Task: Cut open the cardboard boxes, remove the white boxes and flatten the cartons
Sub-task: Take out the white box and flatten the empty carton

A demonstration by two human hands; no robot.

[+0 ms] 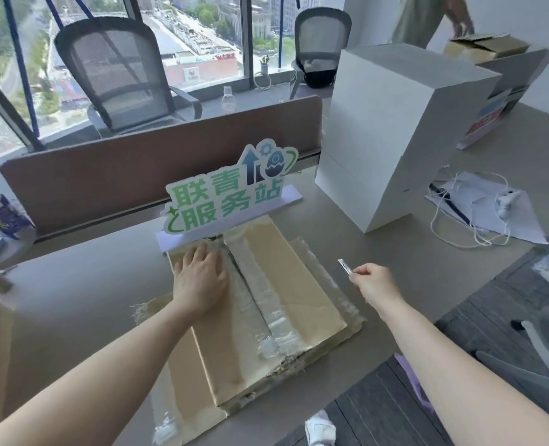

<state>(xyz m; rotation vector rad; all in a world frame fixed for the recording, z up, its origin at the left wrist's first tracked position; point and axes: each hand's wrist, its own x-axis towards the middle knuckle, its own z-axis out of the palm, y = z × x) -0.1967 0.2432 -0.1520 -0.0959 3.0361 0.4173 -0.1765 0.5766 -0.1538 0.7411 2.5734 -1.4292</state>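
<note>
A flattened brown carton [298, 284] with clear tape strips lies on the grey desk [73, 284] in front of me, on top of other flattened cartons. My left hand [200, 278] presses flat on its far left part, fingers spread. My right hand [374, 280] hovers to the right of the carton, pinching a small silver blade [344, 267] that points up and left. A tall stack of white boxes [392, 133] stands on the desk at the right.
A green-lettered sign [228, 194] on a stand touches the cartons' far edge. A brown divider [138, 175] runs behind it. White cord and paper [479, 207] lie right. A person stands by an open cardboard box [485, 46] far right. Office chairs stand beyond.
</note>
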